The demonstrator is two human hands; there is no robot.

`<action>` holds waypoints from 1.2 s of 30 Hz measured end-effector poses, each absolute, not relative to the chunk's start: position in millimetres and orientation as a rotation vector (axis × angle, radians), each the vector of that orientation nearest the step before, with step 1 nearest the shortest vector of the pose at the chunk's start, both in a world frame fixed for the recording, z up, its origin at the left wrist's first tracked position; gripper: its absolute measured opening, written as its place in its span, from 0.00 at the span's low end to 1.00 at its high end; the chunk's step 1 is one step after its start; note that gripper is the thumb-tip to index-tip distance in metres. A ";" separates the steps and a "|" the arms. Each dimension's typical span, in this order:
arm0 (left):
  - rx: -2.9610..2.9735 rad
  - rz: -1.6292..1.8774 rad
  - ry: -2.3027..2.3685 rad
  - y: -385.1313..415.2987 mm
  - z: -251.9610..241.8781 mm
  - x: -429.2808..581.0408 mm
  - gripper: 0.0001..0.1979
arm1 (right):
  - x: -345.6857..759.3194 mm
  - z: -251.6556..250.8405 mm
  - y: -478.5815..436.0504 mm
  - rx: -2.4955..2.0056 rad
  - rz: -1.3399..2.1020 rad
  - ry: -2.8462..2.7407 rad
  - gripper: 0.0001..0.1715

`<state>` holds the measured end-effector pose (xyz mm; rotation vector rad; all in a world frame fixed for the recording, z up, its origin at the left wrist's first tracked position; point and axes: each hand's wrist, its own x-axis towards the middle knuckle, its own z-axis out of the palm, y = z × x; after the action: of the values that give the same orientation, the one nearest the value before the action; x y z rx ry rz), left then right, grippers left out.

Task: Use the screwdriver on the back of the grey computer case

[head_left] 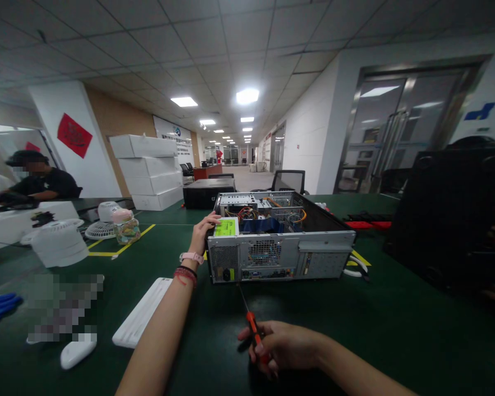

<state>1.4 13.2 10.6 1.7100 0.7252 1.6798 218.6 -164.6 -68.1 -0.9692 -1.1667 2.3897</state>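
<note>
An opened computer case [328, 253] lies on its side on the green table, its rear panel facing me. Inside show cables, a blue ribbon-like part and a power supply [226, 226] with a bright yellow-green label. My left hand [206, 228] holds the case's left rear corner, fingers over the top edge beside the power supply; a pink watch is on that wrist. My right hand [278, 346] is closed around a screwdriver [252, 324] with a red and black handle. Its thin shaft points up toward the lower edge of the rear panel; whether the tip touches is unclear.
Left of my arm lie a white keyboard [142, 316], a white mouse [78, 351] and blue cable [0, 308]. Beyond are a jar [126, 226], a white fan [58, 242] and stacked white boxes [148, 184]. A large black case [441, 220] stands right. A person [45, 179] sits left.
</note>
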 end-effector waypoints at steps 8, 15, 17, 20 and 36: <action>1.700 1.682 0.722 12.5 11.2 1.7 0.10 | 228.6 -63.4 -161.0 -1.054 2.338 -1.333 0.35; 1.672 1.693 0.732 12.8 11.4 3.2 0.10 | 229.1 -56.8 -160.2 -1.098 2.259 -1.370 0.34; 1.670 1.686 0.736 11.7 12.2 3.5 0.09 | 225.7 -60.4 -162.1 -1.118 2.243 -1.375 0.34; 1.673 1.675 0.741 9.9 13.3 3.5 0.09 | 216.1 -70.4 -169.3 -1.132 2.222 -1.318 0.35; 1.679 1.680 0.737 12.6 11.1 2.9 0.10 | 205.4 -77.3 -180.5 -0.991 2.246 -1.006 0.30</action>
<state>2.9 12.6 11.1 1.6795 0.7366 1.6796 205.4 -180.5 -77.3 -0.9914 -1.0063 2.2458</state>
